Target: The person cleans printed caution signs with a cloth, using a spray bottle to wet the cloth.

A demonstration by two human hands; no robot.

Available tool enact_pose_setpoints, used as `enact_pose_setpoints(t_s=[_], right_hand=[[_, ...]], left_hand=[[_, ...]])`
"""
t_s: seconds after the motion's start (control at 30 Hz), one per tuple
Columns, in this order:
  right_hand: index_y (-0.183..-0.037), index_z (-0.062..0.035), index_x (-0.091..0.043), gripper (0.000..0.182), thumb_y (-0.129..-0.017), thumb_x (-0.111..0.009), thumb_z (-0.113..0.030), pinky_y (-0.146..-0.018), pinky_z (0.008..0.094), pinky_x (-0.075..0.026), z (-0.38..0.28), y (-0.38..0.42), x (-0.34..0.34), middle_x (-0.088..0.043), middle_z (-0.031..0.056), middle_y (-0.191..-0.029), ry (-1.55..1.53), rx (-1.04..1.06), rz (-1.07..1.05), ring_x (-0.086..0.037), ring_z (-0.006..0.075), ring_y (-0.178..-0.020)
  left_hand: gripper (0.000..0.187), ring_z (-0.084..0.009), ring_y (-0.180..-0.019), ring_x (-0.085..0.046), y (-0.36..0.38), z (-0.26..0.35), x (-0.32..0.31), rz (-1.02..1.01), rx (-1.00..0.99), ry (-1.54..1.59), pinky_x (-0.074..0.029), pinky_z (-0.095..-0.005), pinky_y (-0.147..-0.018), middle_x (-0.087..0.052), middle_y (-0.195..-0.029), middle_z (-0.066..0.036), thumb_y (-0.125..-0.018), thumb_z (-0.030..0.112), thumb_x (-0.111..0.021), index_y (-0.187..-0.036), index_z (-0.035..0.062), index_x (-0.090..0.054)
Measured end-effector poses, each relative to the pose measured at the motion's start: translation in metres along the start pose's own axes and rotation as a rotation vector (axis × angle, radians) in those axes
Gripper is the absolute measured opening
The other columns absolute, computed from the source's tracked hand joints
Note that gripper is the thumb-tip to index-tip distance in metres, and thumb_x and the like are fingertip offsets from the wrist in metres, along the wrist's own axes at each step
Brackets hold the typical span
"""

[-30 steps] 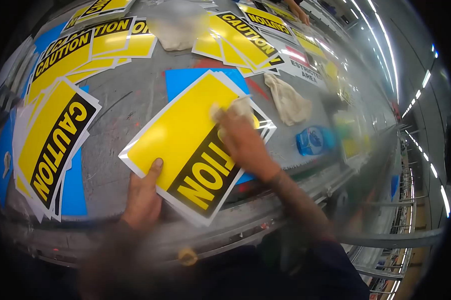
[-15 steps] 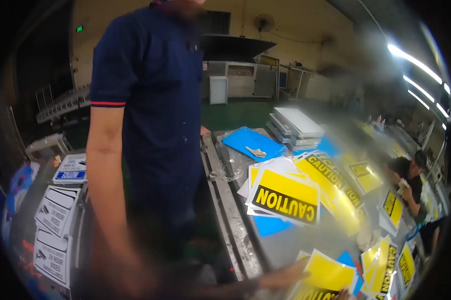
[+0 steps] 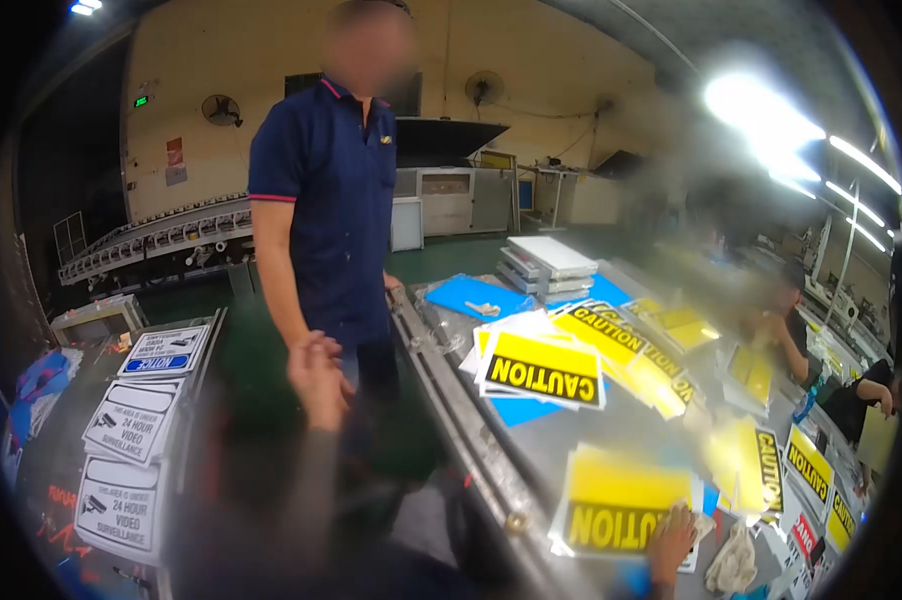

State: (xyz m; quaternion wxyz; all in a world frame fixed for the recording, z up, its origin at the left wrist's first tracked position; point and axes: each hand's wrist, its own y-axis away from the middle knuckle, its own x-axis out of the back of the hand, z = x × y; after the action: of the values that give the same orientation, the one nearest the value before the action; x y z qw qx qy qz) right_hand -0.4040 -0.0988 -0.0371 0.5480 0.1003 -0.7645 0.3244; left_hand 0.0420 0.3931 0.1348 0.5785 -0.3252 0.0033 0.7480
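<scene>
My left hand (image 3: 321, 392) reaches up from the bottom, its forearm blurred. It meets the hand (image 3: 314, 352) of a person in a navy shirt, and the two look clasped; which fingers belong to whom is hard to tell. Low on the right, my right hand (image 3: 674, 540) lies with fingers apart on the corner of a yellow CAUTION sign (image 3: 611, 490). That sign rests on the grey table (image 3: 531, 465), with other sheets under it. Beside my right hand sits a crumpled pale cloth or glove (image 3: 733, 562).
Further back lies a pile of CAUTION signs (image 3: 541, 365), near blue sheets (image 3: 476, 295) and stacked white panels (image 3: 551, 255). White surveillance signs (image 3: 121, 505) lie on the left table. The standing person (image 3: 326, 210) is between the tables. Another person (image 3: 791, 325) sits at right.
My view has risen, showing more of the standing person. That person's hand and my left hand now meet. My right hand shows more fully on the CAUTION sign.
</scene>
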Motion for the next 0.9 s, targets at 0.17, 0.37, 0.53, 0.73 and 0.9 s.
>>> enact_pose_setpoints(t_s=[0.17,0.37,0.53,0.73,0.9], right_hand=[[-0.142,0.0029,-0.06,0.047,-0.1,-0.059,-0.018,-0.112,0.0616,-0.04,0.009,0.0,-0.004,-0.059,0.0267,-0.148,-0.254,0.118,-0.009,-0.054,0.0488,-0.135],[-0.129,-0.0054,-0.067,0.041,-0.097,-0.064,-0.031,-0.103,0.0571,-0.048,-0.006,0.015,-0.012,-0.067,0.0194,-0.136,0.057,0.104,0.282,-0.062,0.04,-0.127],[-0.13,-0.0074,-0.07,0.044,-0.096,-0.066,-0.034,-0.105,0.0627,-0.045,-0.007,0.013,-0.016,-0.067,0.0153,-0.138,0.027,0.018,0.257,-0.057,0.039,-0.135],[-0.133,-0.0053,-0.068,0.05,-0.098,-0.068,-0.04,-0.109,0.064,-0.042,-0.008,0.016,-0.004,-0.066,0.0168,-0.141,-0.037,0.005,0.202,-0.052,0.0424,-0.14],[-0.138,-0.0049,-0.065,0.05,-0.102,-0.064,-0.039,-0.115,0.0639,-0.039,-0.011,0.02,0.01,-0.06,0.0196,-0.15,-0.041,-0.004,0.106,-0.049,0.044,-0.145]], left_hand=[[0.024,-0.0158,-0.082,-0.072,0.056,-0.158,0.05,-0.6,0.358,-0.3,-0.056,-0.0292,-0.064,-0.073,-0.1,-0.006,-0.108,0.015,-0.062,-0.128,0.0028,-0.067],[0.028,-0.0312,-0.094,-0.072,0.169,-0.234,0.042,-1.167,-0.043,-0.942,-0.056,-0.0448,-0.084,-0.075,-0.1,-0.019,-0.095,0.023,-0.077,-0.109,-0.0012,-0.075],[0.037,-0.0441,-0.116,-0.064,0.161,-0.224,0.032,-1.274,0.044,-0.951,-0.052,-0.0495,-0.101,-0.067,-0.124,-0.026,-0.094,0.026,-0.077,-0.117,-0.0024,-0.07],[0.042,-0.0447,-0.118,-0.067,0.173,-0.13,-0.011,-1.816,-0.349,-1.148,-0.053,-0.049,-0.101,-0.067,-0.125,-0.031,-0.102,0.032,-0.067,-0.125,-0.0038,-0.068],[0.042,-0.0349,-0.121,-0.067,0.222,0.061,-0.099,-2.753,0.378,-0.326,-0.054,-0.0442,-0.104,-0.07,-0.13,-0.019,-0.103,0.033,-0.069,-0.128,-0.001,-0.068]])
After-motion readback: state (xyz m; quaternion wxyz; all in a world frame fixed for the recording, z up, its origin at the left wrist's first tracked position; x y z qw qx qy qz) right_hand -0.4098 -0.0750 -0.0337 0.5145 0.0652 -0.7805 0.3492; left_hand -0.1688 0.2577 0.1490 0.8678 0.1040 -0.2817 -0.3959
